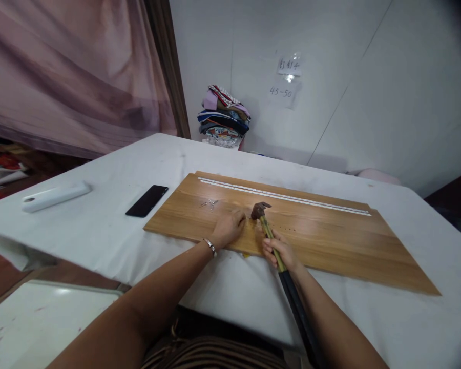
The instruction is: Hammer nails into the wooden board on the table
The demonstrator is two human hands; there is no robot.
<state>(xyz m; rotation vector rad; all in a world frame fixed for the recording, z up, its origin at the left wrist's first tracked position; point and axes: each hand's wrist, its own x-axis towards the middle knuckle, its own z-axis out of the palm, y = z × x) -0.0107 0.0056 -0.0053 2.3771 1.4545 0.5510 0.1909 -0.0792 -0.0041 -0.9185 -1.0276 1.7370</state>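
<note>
Metal-headed hammer (273, 238) fills the right hand (280, 249) above smooth wooden board (330, 238).

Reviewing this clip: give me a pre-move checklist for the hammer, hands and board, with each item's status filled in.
1. Claw hammer held in the right hand: ok, fingers closed around the handle.
2. Right hand on the black grip: not ok, it holds the yellowish section above it.
3. Left hand well away from the hammer head: not ok, its fingertips are close beside it.
4. Nail between the left fingertips: cannot tell, too small to make out.
5. Wooden board lying flat on the table: ok.
6. Loose nails away from the hammer head: ok, they lie beyond the left hand.
</note>
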